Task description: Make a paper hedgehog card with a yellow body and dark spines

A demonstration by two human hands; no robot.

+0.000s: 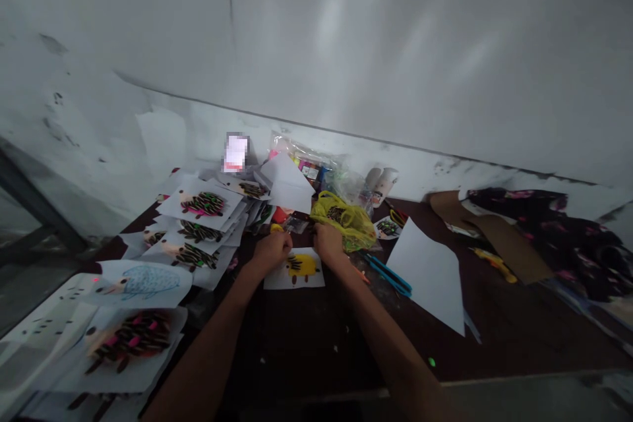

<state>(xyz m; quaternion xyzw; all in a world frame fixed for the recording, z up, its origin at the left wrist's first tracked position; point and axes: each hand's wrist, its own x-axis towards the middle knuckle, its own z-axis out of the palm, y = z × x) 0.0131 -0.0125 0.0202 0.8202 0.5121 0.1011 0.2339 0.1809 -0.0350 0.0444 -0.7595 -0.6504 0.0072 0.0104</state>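
Observation:
Between my hands a white paper [273,281] lies on the dark table, bearing a yellow animal figure [303,265] with a few dark strips on its back and brown legs. My left hand [273,249] is closed at the paper's upper left, its fingers curled in beside small yellow and orange-red lumps [279,215]. At the upper right of the paper, my right hand [327,241] is also closed, touching or nearly touching a yellow net-like bag [357,231]. Whatever the fingertips pinch is too small or hidden to make out.
Stacked papers with spiny animal figures [202,204] fill the left side. A blue cutter knife [390,275] and a white sheet [430,277] lie to the right. Farther right are brown cardboard [509,247] and dark floral cloth [578,244]. A lit phone [236,153] leans against the wall.

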